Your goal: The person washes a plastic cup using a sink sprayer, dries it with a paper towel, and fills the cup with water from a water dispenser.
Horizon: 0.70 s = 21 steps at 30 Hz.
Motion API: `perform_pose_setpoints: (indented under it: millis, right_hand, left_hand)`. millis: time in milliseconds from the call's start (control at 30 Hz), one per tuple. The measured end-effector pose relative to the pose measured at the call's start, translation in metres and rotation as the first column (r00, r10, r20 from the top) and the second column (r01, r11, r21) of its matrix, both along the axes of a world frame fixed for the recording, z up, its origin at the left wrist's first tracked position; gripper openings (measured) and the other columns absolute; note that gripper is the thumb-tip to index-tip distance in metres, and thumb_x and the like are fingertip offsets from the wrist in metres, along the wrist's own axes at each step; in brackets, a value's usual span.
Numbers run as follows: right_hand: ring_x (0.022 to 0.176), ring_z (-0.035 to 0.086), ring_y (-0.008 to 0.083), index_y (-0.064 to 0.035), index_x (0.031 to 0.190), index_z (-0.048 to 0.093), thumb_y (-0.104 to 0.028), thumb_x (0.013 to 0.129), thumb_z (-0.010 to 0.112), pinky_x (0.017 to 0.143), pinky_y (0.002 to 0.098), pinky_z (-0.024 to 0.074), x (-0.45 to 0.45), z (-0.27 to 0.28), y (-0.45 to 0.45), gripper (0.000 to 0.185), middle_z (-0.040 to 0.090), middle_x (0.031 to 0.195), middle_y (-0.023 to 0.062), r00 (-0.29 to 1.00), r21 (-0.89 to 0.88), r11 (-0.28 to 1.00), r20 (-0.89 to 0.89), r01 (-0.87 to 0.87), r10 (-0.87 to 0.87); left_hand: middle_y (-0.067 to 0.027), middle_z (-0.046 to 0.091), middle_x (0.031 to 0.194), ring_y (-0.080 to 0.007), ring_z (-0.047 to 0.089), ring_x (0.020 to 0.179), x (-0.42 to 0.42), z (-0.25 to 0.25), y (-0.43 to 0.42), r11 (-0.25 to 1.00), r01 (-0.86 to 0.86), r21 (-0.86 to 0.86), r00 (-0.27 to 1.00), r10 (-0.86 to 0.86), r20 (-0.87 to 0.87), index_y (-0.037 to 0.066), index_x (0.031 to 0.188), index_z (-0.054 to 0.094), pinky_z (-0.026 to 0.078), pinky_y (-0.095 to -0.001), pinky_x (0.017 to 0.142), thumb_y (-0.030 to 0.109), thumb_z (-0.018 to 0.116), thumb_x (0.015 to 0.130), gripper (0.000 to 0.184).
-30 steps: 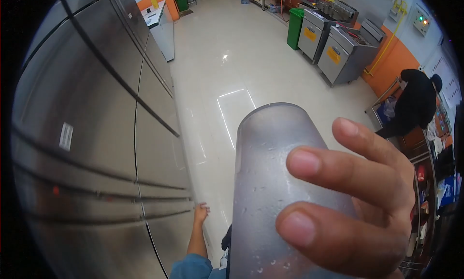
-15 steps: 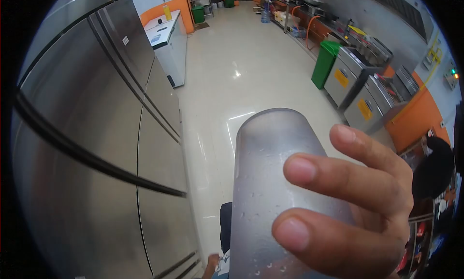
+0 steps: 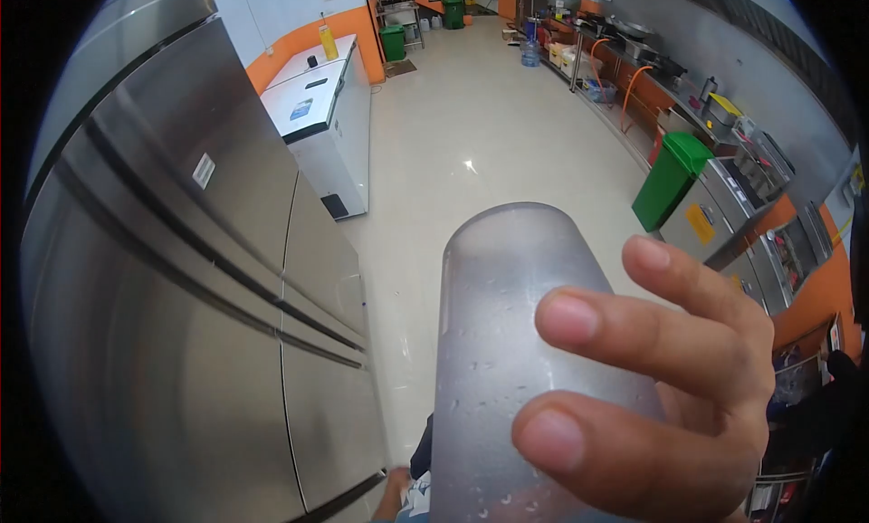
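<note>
A frosted, translucent cup (image 3: 516, 342) with water drops on its surface fills the lower middle of the view. My right hand (image 3: 670, 369) holds it from the right, with fingertips against its side. Low in the view, left of the cup, part of my left hand (image 3: 396, 483) shows at the lower edge; its fingers are mostly hidden. It is beside the tall steel refrigerator (image 3: 181, 278) and near my clothing.
A white chest freezer (image 3: 339, 147) with a yellow bottle (image 3: 328, 43) stands beyond the refrigerator. On the right are a green bin (image 3: 668, 183), steel fryers (image 3: 711, 224) and a long counter. A person in black (image 3: 815, 410) is at the lower right edge.
The view has moved forward along the refrigerator and tilted up. The freezer looks nearer, and the person in black has shifted toward the lower right edge. My left hand sits lower; the cup stays held.
</note>
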State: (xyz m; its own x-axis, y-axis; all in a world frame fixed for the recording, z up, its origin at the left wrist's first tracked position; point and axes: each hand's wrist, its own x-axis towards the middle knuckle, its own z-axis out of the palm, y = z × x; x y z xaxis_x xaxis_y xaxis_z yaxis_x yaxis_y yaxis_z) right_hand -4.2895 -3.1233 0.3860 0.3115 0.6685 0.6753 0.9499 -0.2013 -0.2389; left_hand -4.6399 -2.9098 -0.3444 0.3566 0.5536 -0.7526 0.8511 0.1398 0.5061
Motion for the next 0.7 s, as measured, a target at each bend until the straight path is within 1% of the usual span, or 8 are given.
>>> perform_pose_setpoints:
  millis: [100,133,233,367,500,567,633,700]
  right_hand:
    - [0.094,0.064,0.0279,-0.0228,0.116,0.039,-0.030,0.082,0.068,0.085,0.0462,0.0507,0.080,-0.003,0.065,0.045,0.060,0.106,0.0038,1.000,0.009,1.000,-0.004,-0.006,0.006]
    - [0.094,0.064,0.0278,-0.0229,0.116,0.039,-0.029,0.082,0.068,0.085,0.0461,0.0507,0.106,-0.006,0.085,0.045,0.060,0.106,0.0037,1.000,0.006,1.000,-0.002,-0.010,0.010]
    - [0.094,0.064,0.0277,-0.0233,0.116,0.039,-0.029,0.082,0.068,0.085,0.0457,0.0508,0.188,-0.018,0.152,0.045,0.060,0.107,0.0034,1.000,0.000,1.000,-0.004,-0.027,0.027]
    - [0.095,0.064,0.0275,-0.0237,0.117,0.039,-0.029,0.082,0.068,0.085,0.0453,0.0510,0.306,-0.027,0.244,0.045,0.060,0.107,0.0030,0.998,-0.002,0.998,-0.003,-0.067,0.067]
    - [0.095,0.064,0.0273,-0.0242,0.117,0.039,-0.028,0.083,0.067,0.085,0.0449,0.0512,0.415,-0.018,0.342,0.045,0.059,0.108,0.0026,0.991,-0.013,0.991,-0.007,-0.134,0.134]
    - [0.095,0.064,0.0272,-0.0245,0.117,0.039,-0.028,0.083,0.067,0.084,0.0447,0.0513,0.468,-0.011,0.391,0.045,0.059,0.108,0.0024,0.985,-0.019,0.985,-0.016,-0.174,0.174]
    - [0.094,0.064,0.0279,-0.0238,0.117,0.039,-0.029,0.083,0.068,0.084,0.0451,0.0515,0.518,-0.012,0.447,0.045,0.060,0.107,0.0035,0.969,0.014,0.969,-0.032,-0.245,0.245]
    - [0.090,0.066,0.0297,-0.0220,0.115,0.040,-0.031,0.082,0.069,0.083,0.0464,0.0517,0.577,-0.020,0.508,0.045,0.063,0.105,0.0065,0.942,0.084,0.940,-0.023,-0.331,0.334]
  left_hand:
    - [-0.0155,0.065,0.075,-0.0209,0.060,0.057,0.136,0.005,0.139,0.990,0.000,0.142,0.982,-0.027,0.185,-0.002,0.109,0.057,0.049,-0.0320,0.049,0.008,0.053,0.080,0.031]
    - [-0.0143,0.065,0.079,-0.0195,0.061,0.060,0.188,0.005,0.184,0.993,-0.060,0.103,0.963,0.030,0.268,-0.002,0.113,0.055,0.049,-0.0319,0.051,0.007,0.051,0.081,0.033]
    - [-0.0144,0.066,0.086,-0.0186,0.062,0.063,0.335,0.049,0.276,0.985,-0.090,0.144,0.887,0.014,0.461,-0.001,0.118,0.052,0.049,-0.0304,0.055,0.002,0.044,0.080,0.039]
    - [-0.0153,0.067,0.088,-0.0202,0.064,0.067,0.467,0.066,0.350,0.988,-0.080,0.132,0.907,0.017,0.421,-0.001,0.117,0.052,0.050,-0.0292,0.056,0.003,0.044,0.081,0.038]
    - [-0.0156,0.067,0.086,-0.0212,0.066,0.068,0.509,-0.020,0.376,0.992,-0.124,0.022,0.947,0.112,0.303,0.000,0.115,0.053,0.050,-0.0308,0.051,0.005,0.047,0.082,0.034]
    - [-0.0150,0.066,0.081,-0.0209,0.066,0.064,0.503,-0.055,0.361,0.950,-0.280,-0.140,0.905,0.310,0.291,0.002,0.109,0.057,0.049,-0.0322,0.048,0.005,0.052,0.080,0.030]
    - [-0.0122,0.067,0.090,-0.0248,0.065,0.069,0.502,-0.055,0.345,0.984,-0.175,-0.021,0.976,0.176,0.128,0.002,0.101,0.063,0.053,-0.0402,0.055,0.018,0.059,0.080,0.026]
    - [-0.0123,0.067,0.090,-0.0247,0.065,0.070,0.531,-0.043,0.353,0.987,-0.153,-0.058,0.988,0.151,-0.030,0.002,0.102,0.062,0.052,-0.0400,0.057,0.018,0.058,0.080,0.027]
